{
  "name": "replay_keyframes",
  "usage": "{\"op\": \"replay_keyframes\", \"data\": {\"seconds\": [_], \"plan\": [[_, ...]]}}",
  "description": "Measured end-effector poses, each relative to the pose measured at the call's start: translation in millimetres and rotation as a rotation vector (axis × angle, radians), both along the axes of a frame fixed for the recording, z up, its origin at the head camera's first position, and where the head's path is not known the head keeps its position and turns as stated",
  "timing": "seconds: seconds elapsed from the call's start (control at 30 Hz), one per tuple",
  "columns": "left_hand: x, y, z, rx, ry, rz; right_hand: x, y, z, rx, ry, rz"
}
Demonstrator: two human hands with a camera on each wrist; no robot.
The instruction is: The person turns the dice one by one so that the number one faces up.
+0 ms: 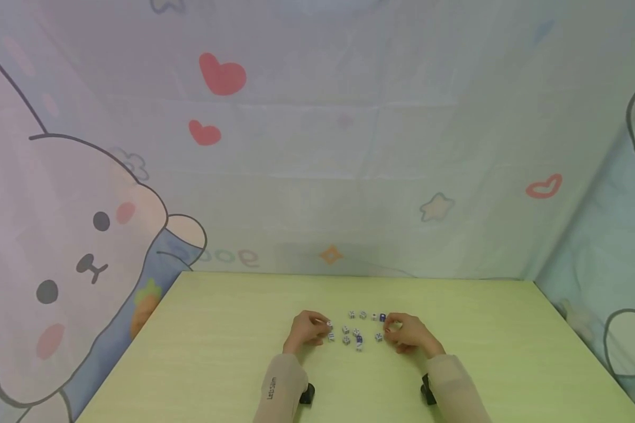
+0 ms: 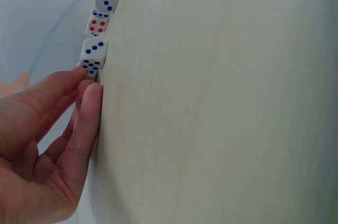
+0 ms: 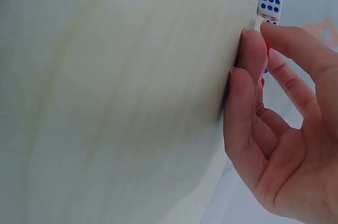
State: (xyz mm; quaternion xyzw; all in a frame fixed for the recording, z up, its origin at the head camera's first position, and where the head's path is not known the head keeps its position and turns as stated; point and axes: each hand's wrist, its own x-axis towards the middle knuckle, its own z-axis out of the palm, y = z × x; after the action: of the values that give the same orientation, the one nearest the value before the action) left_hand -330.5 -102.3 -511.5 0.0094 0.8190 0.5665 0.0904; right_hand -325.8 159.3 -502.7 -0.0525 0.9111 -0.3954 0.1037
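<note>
Several small dice lie between the two hands, most of them white, such as the white die [image 1: 346, 330] in the middle. Two are blue: one blue die [image 1: 383, 317] at the back right, another blue die [image 1: 359, 339] nearer the front. My left hand [image 1: 308, 329] pinches a white die [image 2: 91, 75] at the left end of the group, mostly hidden by the fingertips. On the right side, my right hand [image 1: 408, 332] pinches a red die [image 3: 267, 44] between thumb and fingers; only a sliver shows. Just left of it sits a white die [image 1: 378, 337].
The dice lie on a pale yellow-green table [image 1: 217, 346]. Behind it hangs a printed cloth [image 1: 338, 194] with hearts and a bear-like figure. Black wrist devices [image 1: 307, 393] show at both cuffs.
</note>
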Motion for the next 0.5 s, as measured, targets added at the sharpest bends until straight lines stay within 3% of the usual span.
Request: {"op": "replay_keyframes", "data": {"seconds": [0.5], "plan": [[-0.5, -0.8, -1.7, -0.012, 0.020, -0.011, -1.6, 1.1, -2.3, -0.007, 0.006, 0.001]]}}
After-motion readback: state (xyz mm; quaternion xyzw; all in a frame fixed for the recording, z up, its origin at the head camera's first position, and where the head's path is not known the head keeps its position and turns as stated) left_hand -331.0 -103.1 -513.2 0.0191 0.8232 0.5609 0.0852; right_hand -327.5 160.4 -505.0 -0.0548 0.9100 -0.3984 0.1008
